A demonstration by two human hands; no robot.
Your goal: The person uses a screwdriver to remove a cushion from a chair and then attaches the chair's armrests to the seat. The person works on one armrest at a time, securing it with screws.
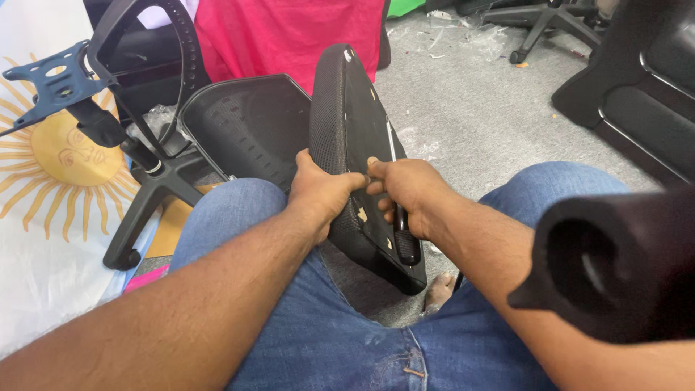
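Gripping a black seat pad (355, 145) between blue-jeaned knees, both hands work at its near end. The left hand (322, 192) is clenched around the pad's mesh-covered edge, thumb on top and fingers wrapped under. The right hand (409, 190) is closed on a dark tool handle (403, 235) that lies against the pad's bare underside; the fingers curl round the handle, and a thin metal shaft (392, 141) runs up from the fist along the underside. The pad stands on edge, tilted, its lower corner down between the thighs and its upper corner pointing away from the person. A bare foot (439, 289) shows on the grey carpet (478, 108) just below the pad's lower corner.

At the right edge, very near the camera, a blurred black padded part (615, 264) juts in over the right forearm.

Just behind the pad lies a black plastic shell (246, 127) with slots, hollow side up. Left of it a chair base (152, 192) lies tipped over, its column and a dark blue metal plate (54, 83) sticking up, on a white cloth with a yellow sun (61, 156). A red cloth (289, 36) hangs beyond the shell. Further off, another black chair base (546, 22) stands on the carpet near the top edge, with clear plastic scraps (463, 36) beside it, and a black chair part (637, 94) leans at the right.
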